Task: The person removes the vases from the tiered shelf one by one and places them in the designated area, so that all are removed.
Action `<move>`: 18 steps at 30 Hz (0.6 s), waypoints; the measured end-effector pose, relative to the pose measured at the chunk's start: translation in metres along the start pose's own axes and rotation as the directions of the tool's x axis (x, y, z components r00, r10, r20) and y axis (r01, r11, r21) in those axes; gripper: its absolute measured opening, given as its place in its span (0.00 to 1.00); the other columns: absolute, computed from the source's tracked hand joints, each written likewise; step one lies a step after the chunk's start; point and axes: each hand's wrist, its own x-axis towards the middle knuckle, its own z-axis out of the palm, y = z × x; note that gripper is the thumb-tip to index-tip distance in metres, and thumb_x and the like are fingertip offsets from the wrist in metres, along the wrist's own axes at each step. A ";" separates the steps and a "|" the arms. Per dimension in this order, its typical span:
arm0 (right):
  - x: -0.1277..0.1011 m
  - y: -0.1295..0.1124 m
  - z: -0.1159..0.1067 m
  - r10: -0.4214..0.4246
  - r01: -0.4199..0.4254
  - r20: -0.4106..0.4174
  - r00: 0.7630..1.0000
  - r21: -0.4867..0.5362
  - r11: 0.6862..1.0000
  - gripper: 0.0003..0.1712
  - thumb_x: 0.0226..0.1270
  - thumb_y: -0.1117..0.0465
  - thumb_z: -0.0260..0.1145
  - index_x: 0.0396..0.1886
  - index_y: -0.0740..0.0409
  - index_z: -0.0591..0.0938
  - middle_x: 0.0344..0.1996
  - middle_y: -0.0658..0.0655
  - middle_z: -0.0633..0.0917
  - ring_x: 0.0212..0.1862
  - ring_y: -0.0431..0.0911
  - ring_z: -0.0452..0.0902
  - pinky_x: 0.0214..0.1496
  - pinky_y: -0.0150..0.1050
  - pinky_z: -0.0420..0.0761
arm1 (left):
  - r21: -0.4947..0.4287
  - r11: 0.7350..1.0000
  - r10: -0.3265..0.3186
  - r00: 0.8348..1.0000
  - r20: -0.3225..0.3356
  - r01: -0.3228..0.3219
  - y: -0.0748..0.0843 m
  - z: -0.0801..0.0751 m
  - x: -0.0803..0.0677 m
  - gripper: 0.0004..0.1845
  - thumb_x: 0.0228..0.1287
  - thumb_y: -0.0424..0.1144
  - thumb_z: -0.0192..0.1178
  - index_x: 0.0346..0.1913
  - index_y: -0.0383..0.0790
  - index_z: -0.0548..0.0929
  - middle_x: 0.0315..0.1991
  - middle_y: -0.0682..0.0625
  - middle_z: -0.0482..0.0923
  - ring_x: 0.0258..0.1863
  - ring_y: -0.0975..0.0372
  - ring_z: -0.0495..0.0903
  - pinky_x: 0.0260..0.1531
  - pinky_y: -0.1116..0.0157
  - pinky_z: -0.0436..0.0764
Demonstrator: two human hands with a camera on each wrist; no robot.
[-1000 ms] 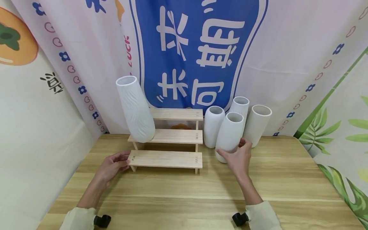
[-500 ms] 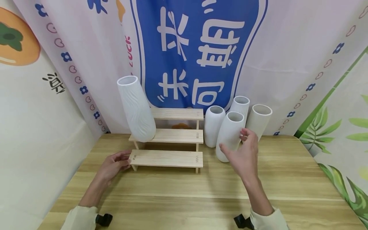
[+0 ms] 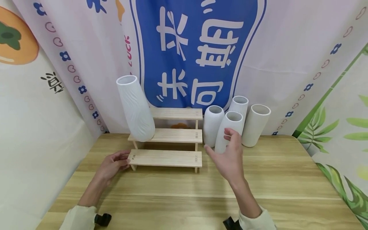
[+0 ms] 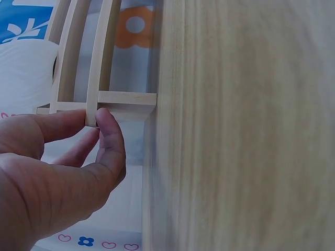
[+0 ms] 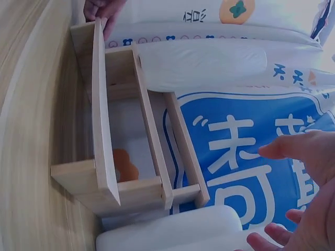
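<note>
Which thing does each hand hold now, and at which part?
The left hand pinches the wooden stepped shelf at its lowest step's left end. The right hand holds nothing.

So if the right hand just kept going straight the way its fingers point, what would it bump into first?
Most likely the nearest white vase of the group of four: the right hand is open just in front of it, fingers aimed at its body. Depth is hard to judge.

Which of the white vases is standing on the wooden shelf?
The tall textured vase, alone on the stepped shelf's middle tier; the other four stand on the table.

Left hand (image 4: 47,172) at 8 o'clock, fingers (image 4: 107,138) pinching the wooden rack's (image 4: 94,94) slat end, worktop (image 4: 241,125) at 3 o'clock
</note>
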 end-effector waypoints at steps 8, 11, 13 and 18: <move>0.002 -0.003 0.026 -0.010 0.009 0.078 0.997 0.017 1.000 0.50 0.60 0.57 0.83 0.76 0.61 0.66 0.72 0.63 0.71 0.73 0.58 0.69 0.76 0.57 0.78 | -0.009 1.000 -0.006 1.000 -0.003 0.006 -0.001 -0.001 0.001 0.31 0.80 0.28 0.58 0.80 0.27 0.65 0.64 0.37 0.73 0.48 0.67 0.81 0.52 0.72 0.90; 0.003 -0.006 0.037 -0.029 0.026 0.082 0.996 0.040 0.999 0.49 0.60 0.56 0.83 0.76 0.61 0.67 0.71 0.64 0.72 0.72 0.58 0.70 0.76 0.57 0.78 | -0.014 1.000 -0.002 1.000 -0.001 0.002 -0.002 -0.001 0.001 0.31 0.79 0.28 0.58 0.80 0.27 0.65 0.65 0.37 0.73 0.48 0.67 0.81 0.52 0.73 0.90; 0.003 -0.009 0.044 -0.046 0.042 0.073 0.996 0.055 0.998 0.48 0.60 0.56 0.83 0.75 0.61 0.68 0.70 0.64 0.74 0.72 0.59 0.71 0.76 0.58 0.78 | -0.018 1.000 0.002 1.000 0.003 -0.002 -0.002 -0.001 0.001 0.31 0.79 0.28 0.58 0.80 0.27 0.65 0.66 0.35 0.73 0.48 0.67 0.82 0.52 0.73 0.90; 0.003 -0.016 0.063 -0.055 0.049 0.088 0.995 0.067 0.997 0.49 0.60 0.54 0.83 0.76 0.60 0.69 0.70 0.62 0.74 0.72 0.59 0.72 0.74 0.58 0.80 | -0.024 1.000 0.015 1.000 0.012 -0.015 -0.001 -0.001 -0.002 0.31 0.78 0.27 0.58 0.80 0.26 0.65 0.68 0.33 0.72 0.49 0.67 0.82 0.54 0.72 0.90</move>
